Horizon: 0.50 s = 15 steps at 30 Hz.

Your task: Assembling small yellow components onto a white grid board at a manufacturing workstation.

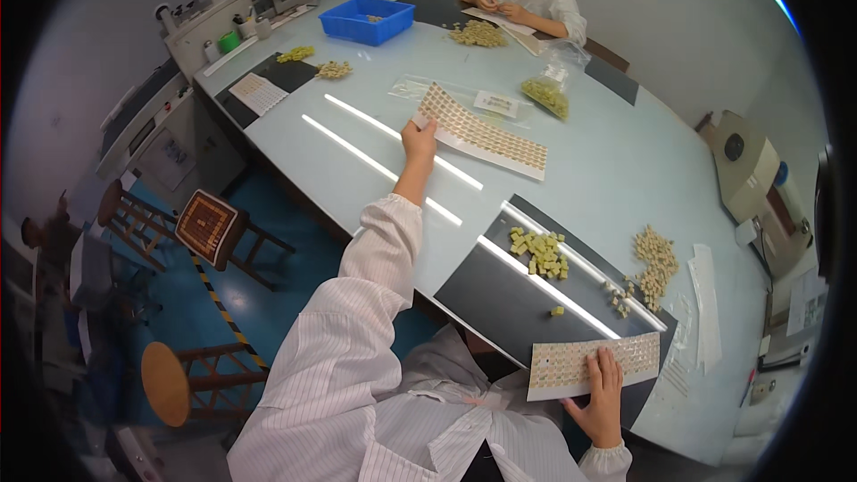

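Observation:
My left hand reaches out over the table and grips the near left corner of a white sheet with rows of small tan squares, like a label sheet. That sheet curves up slightly at the held end. At the front right, a second sheet of small squares lies at the near edge of a dark mat. My right hand rests on it, fingers stretched over its face and thumb spread near its lower edge. Yellow-green small blocks are heaped on the mat, with one loose block nearer me.
Beige small pieces are heaped at right beside clear plastic strips. Farther off are a bag of yellow-green pieces, a blue bin and a co-worker seated across the table. Wooden stools stand at left.

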{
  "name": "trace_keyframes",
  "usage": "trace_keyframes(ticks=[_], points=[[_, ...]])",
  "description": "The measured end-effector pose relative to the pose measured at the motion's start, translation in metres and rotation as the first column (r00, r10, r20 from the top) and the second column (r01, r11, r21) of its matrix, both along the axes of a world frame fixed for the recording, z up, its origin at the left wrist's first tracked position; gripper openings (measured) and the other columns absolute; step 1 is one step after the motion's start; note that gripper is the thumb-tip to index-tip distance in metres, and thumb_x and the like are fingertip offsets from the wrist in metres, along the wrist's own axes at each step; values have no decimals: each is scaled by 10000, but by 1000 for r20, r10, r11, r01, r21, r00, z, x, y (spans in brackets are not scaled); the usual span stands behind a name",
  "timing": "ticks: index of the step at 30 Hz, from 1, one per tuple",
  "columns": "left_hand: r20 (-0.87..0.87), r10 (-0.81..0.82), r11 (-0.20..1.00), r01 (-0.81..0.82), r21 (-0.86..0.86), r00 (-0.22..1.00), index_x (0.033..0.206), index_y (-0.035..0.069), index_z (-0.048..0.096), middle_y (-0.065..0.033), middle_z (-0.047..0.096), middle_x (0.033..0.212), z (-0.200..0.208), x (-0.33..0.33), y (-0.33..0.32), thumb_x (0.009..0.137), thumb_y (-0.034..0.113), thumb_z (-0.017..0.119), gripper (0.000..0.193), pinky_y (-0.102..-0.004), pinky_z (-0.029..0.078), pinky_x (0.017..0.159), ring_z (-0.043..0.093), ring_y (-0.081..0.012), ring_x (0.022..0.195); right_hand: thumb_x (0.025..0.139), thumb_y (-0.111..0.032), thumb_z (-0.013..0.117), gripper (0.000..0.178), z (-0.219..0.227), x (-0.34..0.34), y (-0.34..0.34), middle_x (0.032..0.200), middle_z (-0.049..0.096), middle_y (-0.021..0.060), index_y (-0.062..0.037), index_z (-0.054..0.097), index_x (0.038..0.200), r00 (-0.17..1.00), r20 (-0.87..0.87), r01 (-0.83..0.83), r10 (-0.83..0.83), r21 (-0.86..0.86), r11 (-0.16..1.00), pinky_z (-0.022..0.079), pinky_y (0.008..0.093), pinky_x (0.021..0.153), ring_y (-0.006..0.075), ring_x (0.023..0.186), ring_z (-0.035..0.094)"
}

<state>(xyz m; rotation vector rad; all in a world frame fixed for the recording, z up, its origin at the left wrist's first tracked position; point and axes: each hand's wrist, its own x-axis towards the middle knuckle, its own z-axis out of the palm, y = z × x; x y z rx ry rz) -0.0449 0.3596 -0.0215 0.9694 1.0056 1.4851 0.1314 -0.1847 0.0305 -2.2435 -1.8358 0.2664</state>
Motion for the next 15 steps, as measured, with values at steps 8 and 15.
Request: trace_keyframes(ticks=[8,15], points=[[2,-41,999,41,25,999,1123,-45,624,-113,689,993,-1,6,-1,843,41,666,296,-321,508,766,650,-190,889,823,104,557,528,5,-18,-13,1388,509,206,-46,552,1329,996,7,-91,92,213,973,399,459,1051,379,1291,471],[-2,-41,999,41,23,999,1080,-57,644,-148,700,1015,4,14,-5,810,47,693,293,-343,522,781,674,-230,900,866,104,497,398,-2,0,-14,1211,641,187,-18,631,1220,999,-22,-40,50,338,940,484,456,950,375,1142,595]])
